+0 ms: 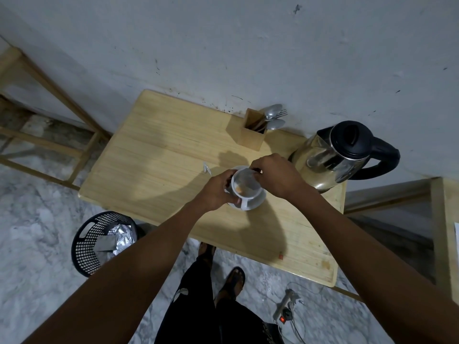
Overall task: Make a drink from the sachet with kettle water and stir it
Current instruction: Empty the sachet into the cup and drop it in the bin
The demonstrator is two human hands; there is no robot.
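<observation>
Two hands over white cup (244, 188) on saucer (258, 198), mid-bench (154, 155). Left hand (216, 191) fingers wrapped round cup wall; right hand (277, 176) fingers pinch silvery sachet (244, 178), tilted over cup mouth, long axis roughly across rim. Orange powder inside cup. Steel kettle (332, 157) right, handle pointing right. Wooden holder (253, 131) with spoons. Mesh bin (99, 242) holds foil wrappers.
</observation>
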